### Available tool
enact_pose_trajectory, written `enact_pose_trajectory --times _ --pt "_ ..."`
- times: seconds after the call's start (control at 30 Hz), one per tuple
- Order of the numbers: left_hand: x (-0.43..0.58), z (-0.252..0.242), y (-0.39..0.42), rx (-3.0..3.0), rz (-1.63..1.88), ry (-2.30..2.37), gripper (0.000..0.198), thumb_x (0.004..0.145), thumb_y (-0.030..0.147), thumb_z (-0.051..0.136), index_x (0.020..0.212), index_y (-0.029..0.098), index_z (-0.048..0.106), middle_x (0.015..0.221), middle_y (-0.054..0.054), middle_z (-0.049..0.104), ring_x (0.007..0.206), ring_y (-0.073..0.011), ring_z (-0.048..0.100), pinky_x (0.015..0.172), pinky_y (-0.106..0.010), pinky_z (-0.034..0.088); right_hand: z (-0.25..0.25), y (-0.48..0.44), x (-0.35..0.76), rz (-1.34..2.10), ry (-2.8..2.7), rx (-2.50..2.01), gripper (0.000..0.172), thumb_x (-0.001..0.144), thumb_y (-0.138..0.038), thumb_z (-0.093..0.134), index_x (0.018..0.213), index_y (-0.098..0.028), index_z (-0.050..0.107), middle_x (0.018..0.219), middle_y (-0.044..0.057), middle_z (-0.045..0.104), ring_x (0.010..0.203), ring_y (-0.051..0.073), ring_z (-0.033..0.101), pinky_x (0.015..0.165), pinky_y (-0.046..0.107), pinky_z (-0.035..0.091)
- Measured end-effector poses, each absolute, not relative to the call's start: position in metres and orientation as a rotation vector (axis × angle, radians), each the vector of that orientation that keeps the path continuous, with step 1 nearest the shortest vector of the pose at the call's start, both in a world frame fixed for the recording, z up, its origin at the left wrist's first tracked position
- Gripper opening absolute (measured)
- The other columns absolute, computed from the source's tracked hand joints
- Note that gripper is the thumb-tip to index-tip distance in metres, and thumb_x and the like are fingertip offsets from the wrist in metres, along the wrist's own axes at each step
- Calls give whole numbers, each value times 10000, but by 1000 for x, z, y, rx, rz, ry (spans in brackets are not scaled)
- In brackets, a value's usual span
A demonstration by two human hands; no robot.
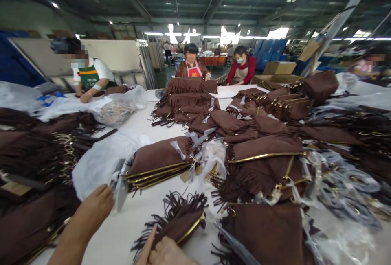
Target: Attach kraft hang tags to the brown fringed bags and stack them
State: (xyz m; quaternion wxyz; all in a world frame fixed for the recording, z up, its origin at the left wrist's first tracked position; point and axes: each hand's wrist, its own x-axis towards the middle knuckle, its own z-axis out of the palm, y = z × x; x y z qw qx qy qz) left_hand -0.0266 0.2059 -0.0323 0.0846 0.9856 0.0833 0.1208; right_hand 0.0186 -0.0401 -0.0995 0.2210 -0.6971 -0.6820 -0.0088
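My left hand (91,208) reaches forward at the lower left, its fingers curled against a clear plastic bag (117,183) beside a stack of brown suede pouches with gold zips (159,163). Whether it grips the bag I cannot make out. My right hand (161,250) sits at the bottom edge, thumb up, fingers closed on a small brown fringed pouch (180,218) lying on the white table (122,232).
Brown fringed bags (189,98) and flat pouches (265,163) are piled across the table, with plastic wrapping (100,155) and chain straps (348,183) among them. A person (88,77) stands at the far left, two more (192,67) at the far end, another at the right edge.
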Motion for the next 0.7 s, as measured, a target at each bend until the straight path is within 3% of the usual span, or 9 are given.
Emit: enact_pose_trajectory --times 0.1,0.23,0.33,0.47,0.6,0.7 --pt "-23 -37 222 3114 102 192 333 744 161 261 478 206 457 556 -18 531 785 -237 590 903 -521 409 -105 -66 30 -68 -2022 -1848 142 794 -269 591 681 -184 595 609 -3 642 563 139 580 558 255 455" --pt "-36 -59 210 3064 123 230 354 777 174 271 575 220 559 656 -48 551 941 -249 563 1001 -477 326 -106 -123 63 -47 -1657 -1894 183 839 -377 507 819 -217 593 806 2 672 753 164 605 675 281 480" --pt "-43 -73 199 3083 204 254 370 780 153 260 617 205 588 711 -59 551 974 -287 551 980 -576 273 -103 -154 105 145 -1079 -2146 245 843 -204 397 976 -193 602 990 67 649 934 186 588 816 308 474" --pt "-36 -72 202 3260 35 182 461 762 65 169 634 190 594 744 -39 543 871 -270 572 872 -644 306 -104 -156 173 227 -736 -2360 267 843 -131 379 975 -134 611 948 92 660 898 183 618 791 287 491" --pt "-34 -64 206 3420 -211 155 542 737 16 108 648 185 615 775 -59 555 859 -251 562 806 -575 390 -111 -131 223 287 -520 -2536 152 874 -169 468 904 -132 612 878 50 657 848 171 621 787 340 485" --pt "-38 -67 205 3392 -279 169 537 750 37 116 677 190 626 781 -61 555 915 -244 550 831 -527 386 -116 -112 241 365 -401 -2628 183 889 -280 502 822 -144 605 786 11 635 742 143 613 716 331 499"
